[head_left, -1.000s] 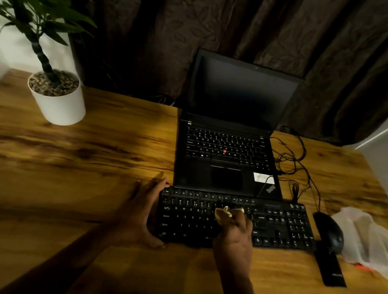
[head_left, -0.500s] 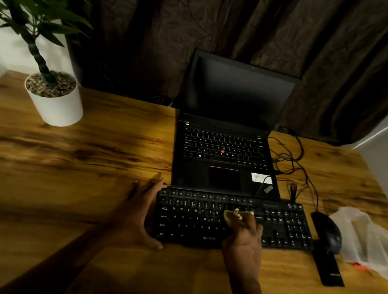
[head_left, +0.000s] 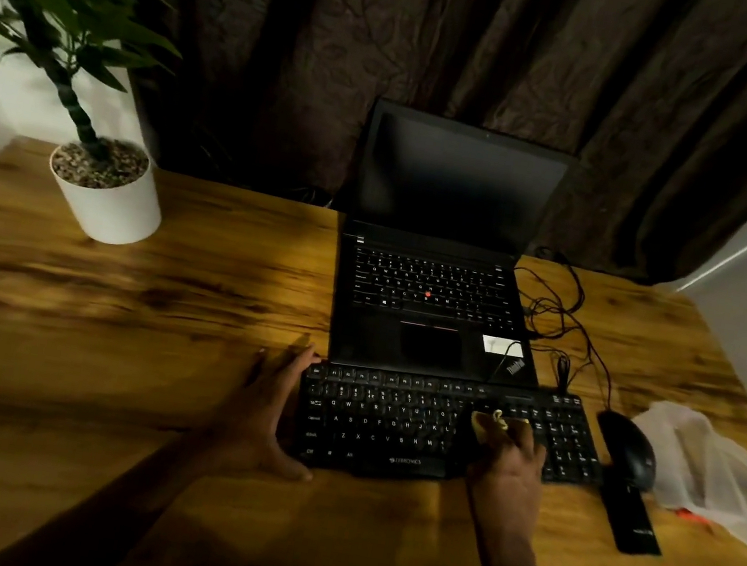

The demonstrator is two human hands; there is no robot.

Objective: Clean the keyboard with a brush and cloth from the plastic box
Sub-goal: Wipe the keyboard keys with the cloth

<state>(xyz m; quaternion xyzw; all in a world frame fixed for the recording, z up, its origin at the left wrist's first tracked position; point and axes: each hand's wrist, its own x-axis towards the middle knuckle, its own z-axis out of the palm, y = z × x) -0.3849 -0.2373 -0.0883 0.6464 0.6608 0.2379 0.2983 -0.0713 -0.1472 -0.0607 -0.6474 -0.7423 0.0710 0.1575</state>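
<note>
A black keyboard (head_left: 388, 424) lies on the wooden desk in front of a laptop. My left hand (head_left: 261, 404) rests against the keyboard's left end, fingers spread and thumb along its front edge. My right hand (head_left: 506, 465) presses a small yellowish cloth (head_left: 494, 421) onto the keys right of the letter block, fingers curled over it. A clear plastic bag (head_left: 709, 470) with something orange-red inside lies at the desk's right edge. I see no brush or plastic box.
An open black laptop (head_left: 433, 292) stands behind the keyboard with cables (head_left: 557, 312) to its right. A black mouse (head_left: 631, 451) and a flat black bar (head_left: 630, 519) sit right of the keyboard. A white potted plant (head_left: 106, 196) stands far left.
My right hand has slid the cloth to the right across the keys, from the middle of the letter block toward the right side. The left hand has stayed at the keyboard's left end.
</note>
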